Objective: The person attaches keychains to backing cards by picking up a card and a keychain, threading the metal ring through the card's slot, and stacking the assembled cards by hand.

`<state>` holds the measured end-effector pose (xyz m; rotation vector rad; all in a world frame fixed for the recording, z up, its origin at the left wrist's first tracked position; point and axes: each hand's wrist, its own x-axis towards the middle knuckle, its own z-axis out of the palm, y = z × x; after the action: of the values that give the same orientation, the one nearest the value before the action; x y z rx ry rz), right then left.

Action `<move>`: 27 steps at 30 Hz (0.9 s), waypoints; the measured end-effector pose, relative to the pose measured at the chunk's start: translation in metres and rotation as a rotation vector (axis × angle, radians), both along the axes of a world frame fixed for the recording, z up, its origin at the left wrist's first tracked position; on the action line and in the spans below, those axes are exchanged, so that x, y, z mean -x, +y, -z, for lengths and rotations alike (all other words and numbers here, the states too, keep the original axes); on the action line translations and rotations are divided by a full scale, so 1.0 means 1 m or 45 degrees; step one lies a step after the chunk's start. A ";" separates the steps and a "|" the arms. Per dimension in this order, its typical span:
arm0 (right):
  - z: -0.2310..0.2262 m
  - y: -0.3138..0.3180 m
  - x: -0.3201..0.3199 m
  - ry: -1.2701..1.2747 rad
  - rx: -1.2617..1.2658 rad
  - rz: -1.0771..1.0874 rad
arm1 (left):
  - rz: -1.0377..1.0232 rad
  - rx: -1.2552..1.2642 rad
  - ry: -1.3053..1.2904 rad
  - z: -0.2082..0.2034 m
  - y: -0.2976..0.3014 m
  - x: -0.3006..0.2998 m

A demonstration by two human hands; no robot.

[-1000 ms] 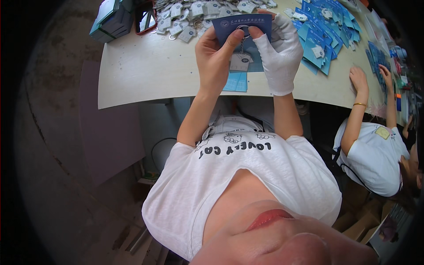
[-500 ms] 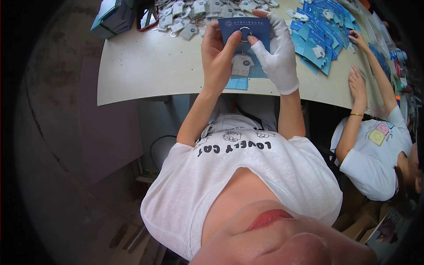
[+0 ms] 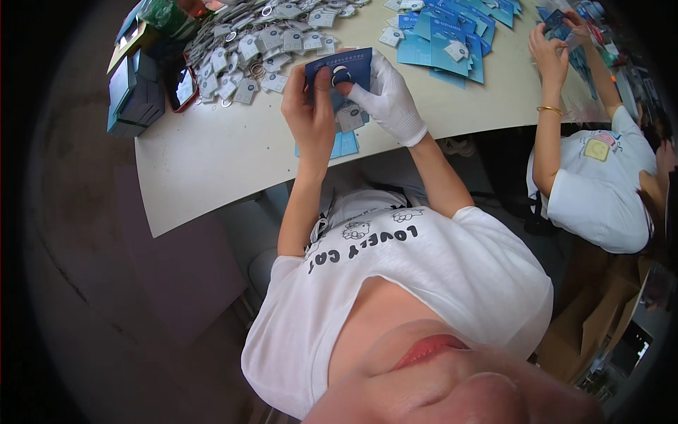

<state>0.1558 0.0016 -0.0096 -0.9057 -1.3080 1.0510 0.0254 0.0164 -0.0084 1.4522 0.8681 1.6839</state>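
Observation:
Between my hands is a small dark blue card (image 3: 358, 63) with a metal key ring (image 3: 342, 73) at its middle. A white shirt-shaped keychain tag (image 3: 351, 117) hangs from the ring, below the card. My bare left hand (image 3: 309, 116) pinches the card's left side, thumb on its front beside the ring. My right hand (image 3: 393, 102), in a white glove with a bare thumb tip, grips the right side, its thumb at the ring. The fingers behind the card are partly hidden. Light blue cards (image 3: 345, 145) lie on the table under my hands.
A heap of white keychains (image 3: 282, 42) covers the table's far left, beside a phone (image 3: 185, 88) and stacked dark boxes (image 3: 138, 95). Blue cards with keychains (image 3: 445, 46) are piled far right. A co-worker's hands (image 3: 554, 56) hold a dark card at right.
The view has swung, so the table appears tilted and shifted left. My hands still hold the card and ring. The co-worker's hands have come together and lifted a card.

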 end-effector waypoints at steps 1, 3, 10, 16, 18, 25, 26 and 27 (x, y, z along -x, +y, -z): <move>0.001 0.001 -0.006 -0.020 0.024 -0.053 | 0.089 0.053 -0.090 0.000 0.002 -0.003; 0.001 0.001 -0.025 -0.046 0.047 -0.038 | 0.174 0.083 0.035 -0.001 0.007 -0.013; -0.004 0.051 -0.177 -0.557 0.030 0.363 | 0.355 -0.206 0.761 0.026 0.061 -0.084; 0.048 0.029 -0.217 -1.491 -0.055 0.627 | 0.258 -0.478 1.424 0.101 0.107 -0.134; 0.067 0.001 -0.210 -1.826 0.078 0.649 | 0.206 -0.486 1.481 0.103 0.122 -0.151; 0.081 0.092 -0.310 -1.831 -0.232 0.703 | 0.134 -0.565 1.445 0.112 0.201 -0.237; 0.082 0.110 -0.321 -1.832 -0.252 0.688 | 0.123 -0.522 1.399 0.114 0.216 -0.246; 0.089 0.121 -0.336 -1.815 -0.305 0.753 | 0.133 -0.485 1.355 0.116 0.223 -0.258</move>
<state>0.4922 0.1226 -0.0987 -1.8054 -1.9832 -0.4005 0.2831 0.2397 -0.1242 2.6786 0.9763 0.9342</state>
